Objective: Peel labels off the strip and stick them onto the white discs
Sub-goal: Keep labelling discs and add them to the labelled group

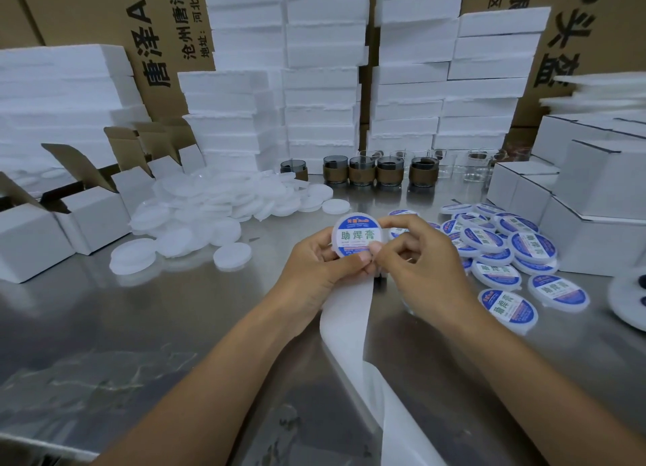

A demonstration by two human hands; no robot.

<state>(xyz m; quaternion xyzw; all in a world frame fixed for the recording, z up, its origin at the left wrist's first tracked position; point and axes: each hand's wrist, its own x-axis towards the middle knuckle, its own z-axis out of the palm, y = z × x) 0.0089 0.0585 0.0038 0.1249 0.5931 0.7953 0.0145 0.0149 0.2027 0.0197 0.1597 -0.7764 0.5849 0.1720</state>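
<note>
Open white boxes (31,242) stand at the far left of a steel surface (140,318), beside a heap of plain white discs (209,214). At centre, the left hand (314,266) grips a labelled disc (358,236), and the right hand (416,266) pinches its edge. The white strip (346,311) trails from beneath the hands. Finished discs (503,252) lie piled at right.

Both bare forearms reach forward and converge. The left hand (321,266) and right hand (419,270) meet thumb to thumb (fingers curled), pinching one labelled disc (356,235) between them.
</note>
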